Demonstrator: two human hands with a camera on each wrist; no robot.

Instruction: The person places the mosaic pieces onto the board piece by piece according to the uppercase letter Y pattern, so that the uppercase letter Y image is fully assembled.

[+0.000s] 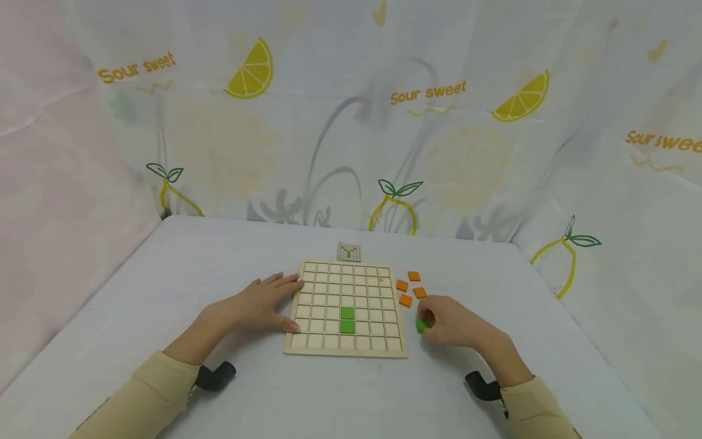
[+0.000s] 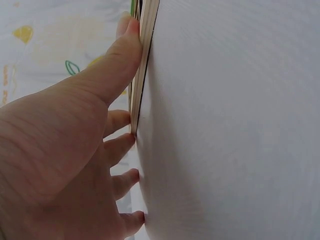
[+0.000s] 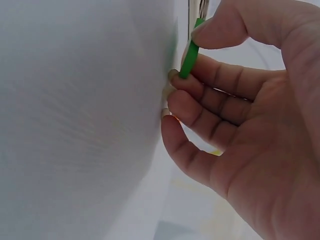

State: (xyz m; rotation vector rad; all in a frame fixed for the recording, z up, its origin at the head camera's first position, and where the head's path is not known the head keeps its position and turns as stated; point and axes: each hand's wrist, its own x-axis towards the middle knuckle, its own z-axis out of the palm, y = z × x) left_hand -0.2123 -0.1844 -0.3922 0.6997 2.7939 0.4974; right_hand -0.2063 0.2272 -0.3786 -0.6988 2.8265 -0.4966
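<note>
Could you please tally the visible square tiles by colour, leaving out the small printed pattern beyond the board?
Green tiles: 3 (2 on the board, 1 pinched by the right hand)
Orange tiles: 4 (all beside the board)
Total: 7 visible tiles

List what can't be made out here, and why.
Small card, head view: printed pattern too small to read surely.
Green tile, head view: partly covered by the right hand.
Board, left wrist view: nearly edge-on and cut off by the top edge; squares can't be counted.
Sleeves, head view: cut off by the bottom edge.
</note>
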